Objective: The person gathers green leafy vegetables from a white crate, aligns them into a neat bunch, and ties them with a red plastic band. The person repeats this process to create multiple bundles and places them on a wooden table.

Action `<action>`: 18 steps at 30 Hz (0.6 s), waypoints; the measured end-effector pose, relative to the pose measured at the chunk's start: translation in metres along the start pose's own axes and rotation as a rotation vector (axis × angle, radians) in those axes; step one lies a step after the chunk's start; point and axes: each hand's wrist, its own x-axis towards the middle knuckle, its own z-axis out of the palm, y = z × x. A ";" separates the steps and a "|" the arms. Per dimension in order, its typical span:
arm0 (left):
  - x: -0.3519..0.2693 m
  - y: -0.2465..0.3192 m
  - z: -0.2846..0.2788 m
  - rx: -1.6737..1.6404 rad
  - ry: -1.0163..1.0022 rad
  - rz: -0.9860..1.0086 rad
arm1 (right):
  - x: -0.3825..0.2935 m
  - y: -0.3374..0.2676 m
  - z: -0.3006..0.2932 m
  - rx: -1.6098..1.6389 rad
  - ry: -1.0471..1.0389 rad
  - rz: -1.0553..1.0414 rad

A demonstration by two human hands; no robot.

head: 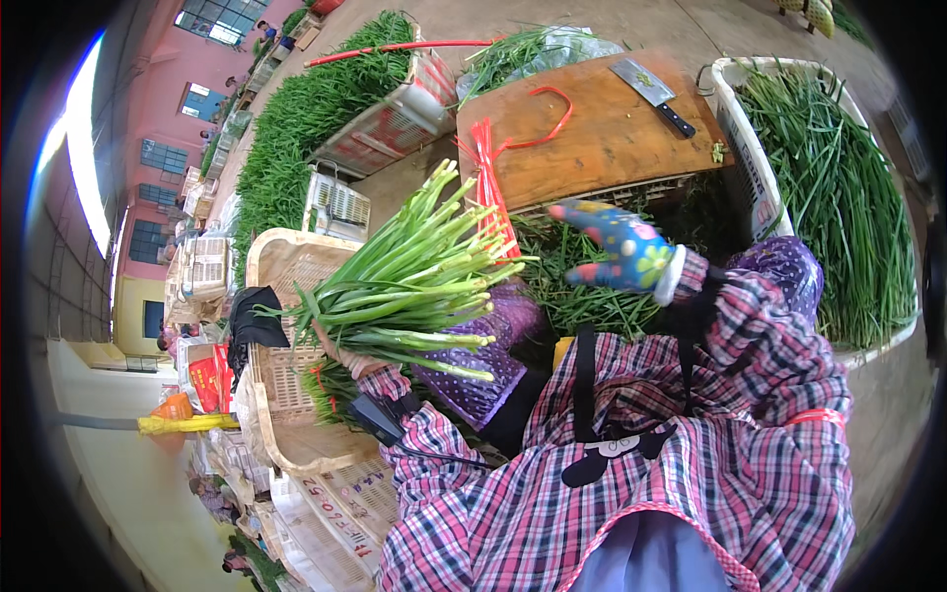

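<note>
A bunch of long green leafy stalks (pixel 414 274) with pale cut ends lies in my left hand (pixel 348 355), whose fingers wrap its lower left part and are largely hidden by the leaves. My right hand (pixel 625 248), in a blue flowered glove with pink fingertips, is held apart from the bunch, fingers spread and holding nothing. It is over loose green leaves (pixel 592 303). Beyond it stands a wooden board (pixel 584 140) bearing a cleaver (pixel 655 96) with a black handle. Red plastic ties (pixel 488 185) hang over the board's left edge, and one strand curls on top.
A plastic basket (pixel 285 355) stands at my left, a tied green bunch (pixel 333 392) at its inner side. At the right is a white crate (pixel 766 177) full of long greens. Another filled crate (pixel 392 118) and a red rod (pixel 399 46) are at the upper left. Distant people sit along the wall.
</note>
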 end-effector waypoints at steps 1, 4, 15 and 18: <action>0.001 0.001 -0.001 -0.005 -0.031 -0.015 | 0.013 -0.006 0.009 0.048 0.060 -0.091; 0.007 0.003 -0.012 -0.037 -0.083 -0.058 | 0.038 -0.031 0.025 0.023 0.130 -0.178; 0.012 -0.006 0.001 0.146 0.424 0.028 | 0.009 0.013 0.037 0.200 -0.045 -0.017; 0.028 -0.001 -0.016 0.127 0.321 -0.009 | -0.037 0.054 0.008 0.385 -0.281 0.237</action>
